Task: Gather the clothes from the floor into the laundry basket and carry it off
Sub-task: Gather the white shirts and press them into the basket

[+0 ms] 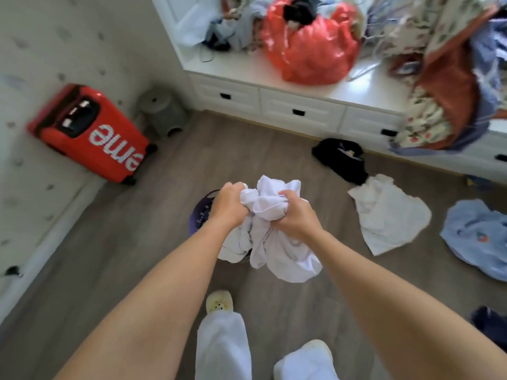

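Both hands bunch up a white garment (277,242) at the middle of the view. My left hand (229,205) grips its left part and my right hand (295,215) grips its top right. The cloth hangs down over a purple laundry basket (201,212), of which only the left rim shows. On the wooden floor to the right lie a black garment (340,159), a cream garment (389,212), a light blue garment (477,234) and a dark blue garment (491,325) at the frame's edge.
A red suitcase (90,133) and a grey stool (162,111) stand against the left wall. A white platform with drawers (299,108) runs along the back, piled with a red bag (310,48) and bedding (450,86). My slippered feet (219,301) are below.
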The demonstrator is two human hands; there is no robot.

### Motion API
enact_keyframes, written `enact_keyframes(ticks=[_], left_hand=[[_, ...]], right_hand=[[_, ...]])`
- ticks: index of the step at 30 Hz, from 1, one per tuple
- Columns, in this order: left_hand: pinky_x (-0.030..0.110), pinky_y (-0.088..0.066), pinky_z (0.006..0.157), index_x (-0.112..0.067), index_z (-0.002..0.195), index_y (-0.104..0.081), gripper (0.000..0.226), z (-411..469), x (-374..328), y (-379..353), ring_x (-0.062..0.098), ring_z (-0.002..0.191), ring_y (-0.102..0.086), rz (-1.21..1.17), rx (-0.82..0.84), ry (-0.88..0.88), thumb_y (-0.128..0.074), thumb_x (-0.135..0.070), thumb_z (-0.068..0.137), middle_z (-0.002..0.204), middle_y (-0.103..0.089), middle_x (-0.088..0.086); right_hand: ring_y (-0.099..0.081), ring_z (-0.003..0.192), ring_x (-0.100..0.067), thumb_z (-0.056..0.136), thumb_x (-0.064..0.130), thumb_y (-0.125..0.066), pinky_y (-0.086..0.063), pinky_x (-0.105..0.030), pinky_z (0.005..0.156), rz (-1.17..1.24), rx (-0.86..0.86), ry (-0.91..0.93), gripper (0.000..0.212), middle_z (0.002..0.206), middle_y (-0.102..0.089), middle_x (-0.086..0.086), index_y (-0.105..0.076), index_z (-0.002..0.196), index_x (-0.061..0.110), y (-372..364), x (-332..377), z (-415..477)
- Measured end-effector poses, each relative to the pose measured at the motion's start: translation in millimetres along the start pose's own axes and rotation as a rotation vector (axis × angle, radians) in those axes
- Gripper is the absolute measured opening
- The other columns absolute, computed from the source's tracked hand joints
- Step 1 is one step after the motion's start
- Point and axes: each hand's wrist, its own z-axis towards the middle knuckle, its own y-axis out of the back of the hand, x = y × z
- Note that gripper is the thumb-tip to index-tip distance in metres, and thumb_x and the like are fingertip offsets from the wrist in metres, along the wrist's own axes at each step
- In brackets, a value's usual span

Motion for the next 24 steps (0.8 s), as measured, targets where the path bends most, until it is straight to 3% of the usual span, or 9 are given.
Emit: enact_keyframes(ticks=[7,10,14,18,21,24], left_hand=[[0.040,-0.052,0.080,-0.017,0.088,-0.063,0.016,39.1,110.1,31.1,0.034,0.098,-0.058,-0.107,0.043,0.101,-0.062,-0.008,0.075,0.106,-0.064,0.011],[0.037,-0.052,0.078,-0.011,0.094,-0.066,0.020,78.4,150.6,40.2,0.035,0.097,-0.060,-0.141,0.101,0.086,-0.059,-0.005,0.077,0.106,-0.067,0.011],[0.030,-0.048,0.071,-0.014,0.096,-0.069,0.026,126.2,205.9,47.1,0.029,0.093,-0.062,-0.203,0.144,0.045,-0.054,-0.002,0.078,0.103,-0.071,0.006],[0.024,-0.036,0.056,-0.024,0.085,-0.060,0.007,158.6,250.5,26.4,0.019,0.077,-0.057,-0.228,0.283,0.066,-0.059,-0.017,0.084,0.075,-0.059,-0.009],[0.027,-0.040,0.064,-0.026,0.086,-0.055,0.016,173.9,260.7,-2.7,0.021,0.083,-0.060,-0.295,0.390,0.035,-0.064,-0.014,0.081,0.082,-0.061,-0.005],[0.029,-0.044,0.068,-0.018,0.093,-0.060,0.016,184.4,253.7,-38.6,0.020,0.085,-0.061,-0.393,0.459,0.011,-0.067,-0.013,0.078,0.088,-0.065,-0.002]], right_hand=[[-0.057,0.085,-0.022,0.075,0.025,-0.068,-0.052,-0.036,0.083,-0.056,0.089,-0.010,0.049,0.084,-0.052,0.008,-0.052,0.122,0.023,-100.7,57.2,53.1],[-0.055,0.083,-0.021,0.074,0.022,-0.067,-0.051,-0.034,0.078,-0.043,0.078,-0.056,0.047,0.093,-0.062,-0.001,-0.052,0.119,0.021,-140.4,78.6,89.6],[-0.057,0.079,-0.016,0.076,0.024,-0.068,-0.047,-0.029,0.067,0.044,0.087,-0.075,0.045,0.087,-0.060,0.005,-0.050,0.118,0.022,-193.7,100.8,138.3],[-0.058,0.089,-0.011,0.078,0.021,-0.069,-0.042,-0.018,0.065,0.084,0.079,-0.105,0.061,0.102,-0.060,0.009,-0.045,0.134,0.024,-235.9,93.7,175.8],[-0.056,0.098,-0.010,0.077,0.019,-0.069,-0.041,-0.016,0.068,0.113,0.000,-0.169,0.067,0.114,-0.058,0.011,-0.043,0.138,0.028,-251.8,64.4,189.3],[-0.054,0.099,-0.008,0.076,0.021,-0.070,-0.039,-0.018,0.072,0.142,-0.078,-0.285,0.068,0.117,-0.055,0.015,-0.043,0.138,0.031,-257.3,27.2,192.9]])
